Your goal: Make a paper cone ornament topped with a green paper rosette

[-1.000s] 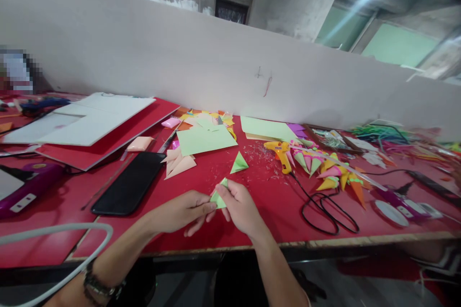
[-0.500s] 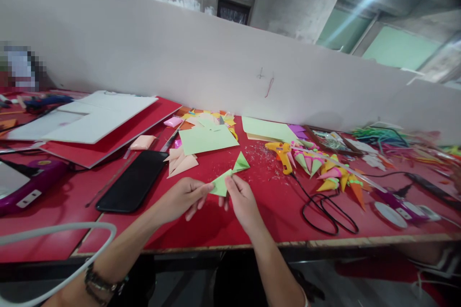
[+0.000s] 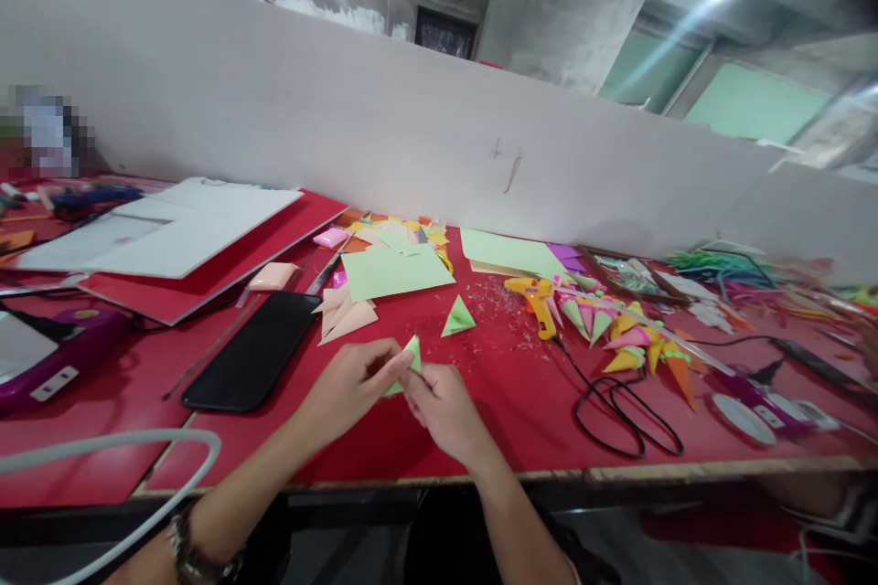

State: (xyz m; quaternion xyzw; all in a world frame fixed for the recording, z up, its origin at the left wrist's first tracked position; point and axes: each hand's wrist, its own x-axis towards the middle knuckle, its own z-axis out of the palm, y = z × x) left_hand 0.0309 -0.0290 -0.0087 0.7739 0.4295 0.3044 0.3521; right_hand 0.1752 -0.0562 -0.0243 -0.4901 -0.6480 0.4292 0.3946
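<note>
Paper (image 3: 414, 354), green, apparently folded, one piece: at the clock's centre, between both my hands, above the table (image 3: 508, 420). Left hand (image 3: 357, 375): thumb and fingers pinching it near the upper tip, seemingly to steady the fold. Right hand (image 3: 443, 398): gripping its right side, likely as a brace; fingertips partly hidden. Triangle (image 3: 459, 320), green: 1 o'clock, just beyond my hands, so within reach. Sheet (image 3: 398, 274), pale green: 12 o'clock. Glue gun (image 3: 539, 297): 2 o'clock, cord (image 3: 566, 358) looped toward 3, presumably leaving my space free. Phone (image 3: 253, 352): 9 o'clock, flat.
</note>
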